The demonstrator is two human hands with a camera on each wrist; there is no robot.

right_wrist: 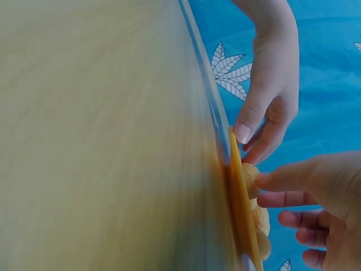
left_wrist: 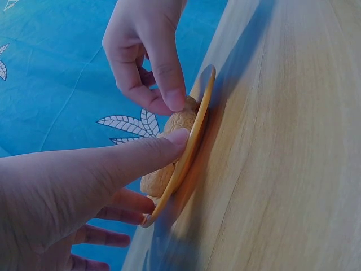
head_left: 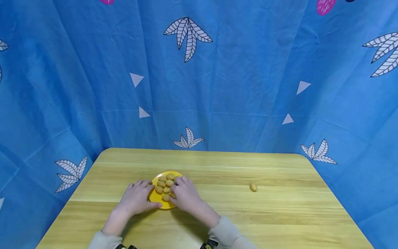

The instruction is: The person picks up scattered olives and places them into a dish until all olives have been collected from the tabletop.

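A round yellow plate (head_left: 168, 206) lies on the table, bearing several walnuts (head_left: 161, 184) with wrinkled tan shells. At the plate's left side, my left hand (head_left: 136, 197) holds the rim, its thumb at the front edge and its fingers farther round. In the left wrist view, that thumb (left_wrist: 161, 148) crosses the rim near the walnuts. Over the plate's right side, my right hand (head_left: 186, 194) pinches a walnut (right_wrist: 250, 176) between thumb and index finger, low among the others. Its other fingers are loosely bent. My right hand partly hides the walnuts beneath it in the head view.
A lone walnut (head_left: 253, 187) lies on the wooden table (head_left: 280, 214), well to the right of the plate. Behind the table's far edge hangs a blue cloth (head_left: 242, 86) with leaf and triangle prints, which also runs along both sides.
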